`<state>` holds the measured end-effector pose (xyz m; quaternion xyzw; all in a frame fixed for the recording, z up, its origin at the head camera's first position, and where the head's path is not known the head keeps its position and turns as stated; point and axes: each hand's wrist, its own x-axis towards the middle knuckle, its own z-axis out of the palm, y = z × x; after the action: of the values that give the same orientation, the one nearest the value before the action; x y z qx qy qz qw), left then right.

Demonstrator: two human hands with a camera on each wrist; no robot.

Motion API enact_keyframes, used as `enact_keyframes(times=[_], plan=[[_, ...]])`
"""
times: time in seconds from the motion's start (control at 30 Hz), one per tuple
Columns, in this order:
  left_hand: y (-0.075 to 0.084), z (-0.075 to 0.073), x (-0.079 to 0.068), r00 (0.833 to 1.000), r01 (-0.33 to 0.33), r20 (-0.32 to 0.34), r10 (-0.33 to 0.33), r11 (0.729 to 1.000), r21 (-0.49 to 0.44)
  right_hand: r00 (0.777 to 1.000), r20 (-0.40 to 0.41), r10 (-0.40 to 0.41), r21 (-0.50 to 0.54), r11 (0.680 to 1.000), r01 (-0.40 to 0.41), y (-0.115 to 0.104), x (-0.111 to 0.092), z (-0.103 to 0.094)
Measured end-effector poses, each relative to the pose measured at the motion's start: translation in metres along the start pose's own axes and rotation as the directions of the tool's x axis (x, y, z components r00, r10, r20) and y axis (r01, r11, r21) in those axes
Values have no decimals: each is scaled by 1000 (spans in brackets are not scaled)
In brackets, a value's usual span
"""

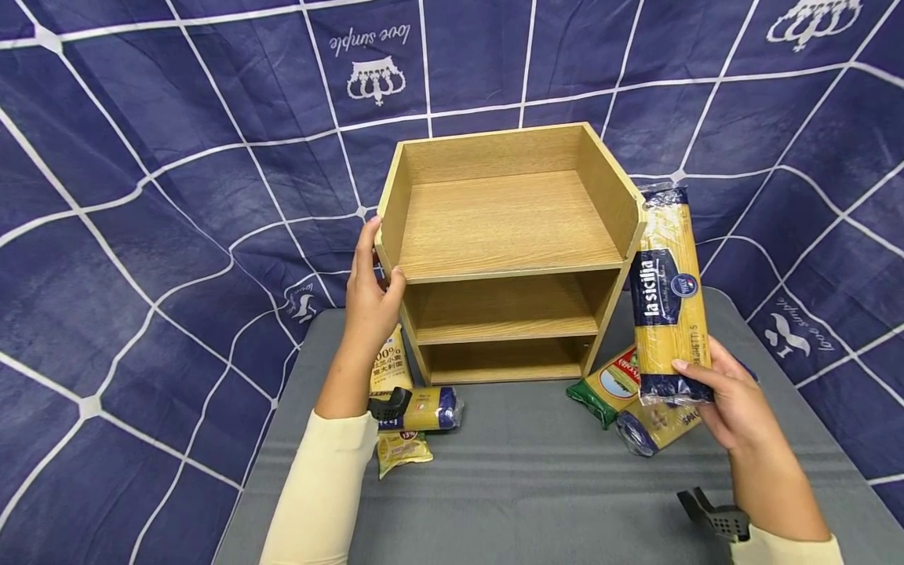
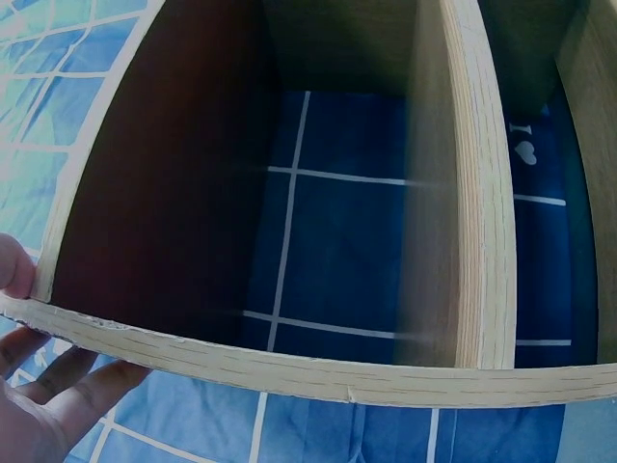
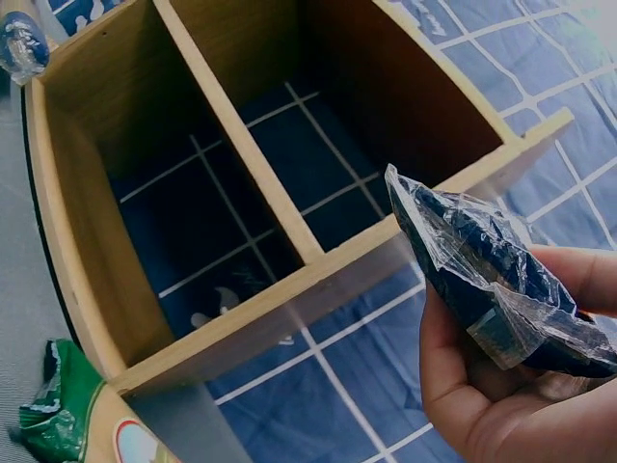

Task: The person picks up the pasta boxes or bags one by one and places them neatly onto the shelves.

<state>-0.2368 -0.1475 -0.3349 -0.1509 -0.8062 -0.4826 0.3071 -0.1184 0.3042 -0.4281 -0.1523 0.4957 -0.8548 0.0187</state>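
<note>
A wooden shelf unit [image 1: 504,224] stands at the back of the table, with an open top and two compartments below. My left hand [image 1: 370,306] grips its left side panel near the upper front corner. In the left wrist view, the thumb lies inside the panel's edge [image 2: 318,367] and the fingers [image 2: 101,386] outside. My right hand [image 1: 738,404] holds a pack of la sicilia spaghetti [image 1: 667,306] upright by its lower end, beside the shelf's right panel. The pack's dark blue wrapper end [image 3: 482,260] shows in the right wrist view.
Right of the shelf, a green-and-red pasta bag [image 1: 610,384] and another spaghetti pack [image 1: 657,428] lie on the grey table [image 1: 515,486]. At left are a yellow pasta bag [image 1: 391,365], a blue-ended pasta pack [image 1: 427,408] and a small yellow packet [image 1: 404,451]. Blue cloth [image 1: 466,55] hangs behind.
</note>
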Motion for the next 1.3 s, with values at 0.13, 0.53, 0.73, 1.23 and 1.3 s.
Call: enact_keyframes(times=[0.13, 0.53, 0.73, 1.23, 1.3], plan=[[2, 0, 0, 1000, 15, 7, -15, 1000, -10, 1000, -12, -27, -4, 1000, 27, -3, 3, 4], [2, 1, 0, 999, 35, 13, -35, 999, -41, 992, -54, -116, 20, 993, 118, -10, 8, 13], [1, 1, 0, 999, 36, 4, -36, 999, -41, 988, -37, -153, 71, 985, 155, -16, 13, 21], [-1, 1, 0, 1000, 12, -2, -12, 1000, -28, 973, 37, -226, 196, 957, 215, -26, 20, 39], [0, 1, 0, 1000, 19, 2, -19, 999, -36, 972, 45, -232, 209, 953, 218, -27, 19, 40]])
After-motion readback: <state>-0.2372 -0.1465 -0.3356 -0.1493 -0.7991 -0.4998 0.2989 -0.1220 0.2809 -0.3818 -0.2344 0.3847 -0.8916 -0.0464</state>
